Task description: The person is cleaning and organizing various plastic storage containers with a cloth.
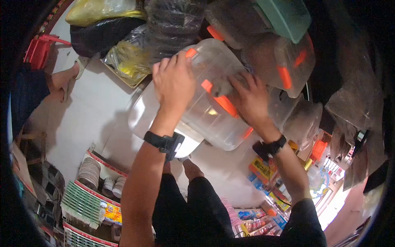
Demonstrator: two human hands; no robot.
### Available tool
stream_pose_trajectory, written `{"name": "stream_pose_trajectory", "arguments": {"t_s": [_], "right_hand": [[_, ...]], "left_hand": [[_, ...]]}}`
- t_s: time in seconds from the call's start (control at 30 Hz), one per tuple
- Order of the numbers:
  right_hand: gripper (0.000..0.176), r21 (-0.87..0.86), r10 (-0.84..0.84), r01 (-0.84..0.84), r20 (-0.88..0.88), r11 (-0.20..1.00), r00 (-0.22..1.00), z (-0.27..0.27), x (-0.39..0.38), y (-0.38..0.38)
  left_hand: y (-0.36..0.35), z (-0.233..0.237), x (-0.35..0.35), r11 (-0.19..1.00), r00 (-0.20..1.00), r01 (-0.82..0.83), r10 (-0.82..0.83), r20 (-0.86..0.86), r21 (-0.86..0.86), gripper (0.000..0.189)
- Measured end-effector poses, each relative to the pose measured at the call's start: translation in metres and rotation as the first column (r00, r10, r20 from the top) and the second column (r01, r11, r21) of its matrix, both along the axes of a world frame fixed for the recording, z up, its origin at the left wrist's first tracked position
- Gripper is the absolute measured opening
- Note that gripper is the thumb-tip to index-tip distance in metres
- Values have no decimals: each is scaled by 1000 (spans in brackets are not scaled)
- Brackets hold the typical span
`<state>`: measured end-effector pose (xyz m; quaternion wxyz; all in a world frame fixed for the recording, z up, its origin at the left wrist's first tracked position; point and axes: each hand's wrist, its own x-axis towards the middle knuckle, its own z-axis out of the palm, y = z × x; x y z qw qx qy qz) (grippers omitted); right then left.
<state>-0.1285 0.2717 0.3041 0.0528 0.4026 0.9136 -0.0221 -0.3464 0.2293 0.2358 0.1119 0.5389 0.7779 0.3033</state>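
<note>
A clear plastic box (218, 127) with orange latches and an orange handle (225, 106) is in front of me, tilted. My left hand (175, 80) lies over its upper left edge beside an orange latch (190, 53), the fingers bent over the rim. My right hand (250, 96) is on the box's right side near the orange handle, its fingers spread over a dark, blurred patch; whether it grips anything there is unclear. Behind and below the left edge, a whitish translucent box or lid (142, 111) shows.
More clear boxes with orange latches (273, 61) and a green bin (286, 18) stand at the upper right. Bagged goods (103, 33) lie at the upper left. Another person's leg (61, 80) and a red stool (39, 51) are at left. Shelves of bowls (89, 171) stand lower left.
</note>
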Motion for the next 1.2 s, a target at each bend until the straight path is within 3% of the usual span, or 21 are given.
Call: {"name": "stream_pose_trajectory", "arguments": {"t_s": [0.1, 0.17, 0.3, 0.47, 0.7, 0.77, 0.8, 0.87, 0.9, 0.97, 1.07, 1.1, 1.17, 1.2], "right_hand": [[40, 9, 72, -72, -89, 997, 993, -12, -54, 29], [53, 77, 116, -104, -182, 992, 976, -20, -67, 42], [53, 123, 184, -165, -163, 979, 969, -16, -25, 27], [50, -73, 98, -107, -113, 992, 989, -4, 59, -5], [53, -20, 56, -55, 21, 998, 998, 9, 115, -46], [55, -85, -152, 145, -84, 986, 985, 2, 145, -58], [55, -79, -145, 139, -80, 987, 986, -1, 153, -56], [56, -149, -167, 127, -296, 981, 940, -6, 161, -48], [56, -145, -157, 117, -301, 982, 941, -4, 156, -40], [50, -1, -109, 118, -389, 993, 915, 2, 131, -12], [41, 3, -104, 116, -431, 993, 897, -6, 80, 15], [41, 6, -100, 114, -431, 993, 897, -7, 66, 16], [40, 23, -204, 207, -110, 978, 973, -8, 40, 20], [40, 25, -200, 204, -107, 979, 974, -10, 29, 27]], "left_hand": [[0, -3, 0, 1000, 1000, 1, -1, -29, -7, 20], [2, 0, 1, 999, 999, -3, 1, -33, -51, 22], [2, 0, 2, 992, 997, -24, 14, -77, -126, 27], [3, -4, 5, 991, 996, -47, 37, -83, -124, 30], [4, 0, 7, 986, 989, -80, 60, -137, -145, 30], [2, -2, 10, 984, 989, -79, 57, -140, -162, 30], [2, -3, 10, 987, 988, -81, 61, -144, -139, 30], [3, -5, 9, 990, 985, -94, 78, -151, -106, 30], [2, -2, 9, 986, 987, -92, 72, -146, -137, 29], [2, -1, 7, 981, 986, -108, 84, -146, -164, 29], [-1, -2, 10, 991, 983, -92, 76, -166, -94, 29], [1, 1, 11, 990, 986, -92, 75, -146, -109, 28], [4, 1, 10, 988, 989, -97, 83, -123, -118, 28], [3, -3, 10, 993, 986, -98, 87, -142, -71, 29]]}}
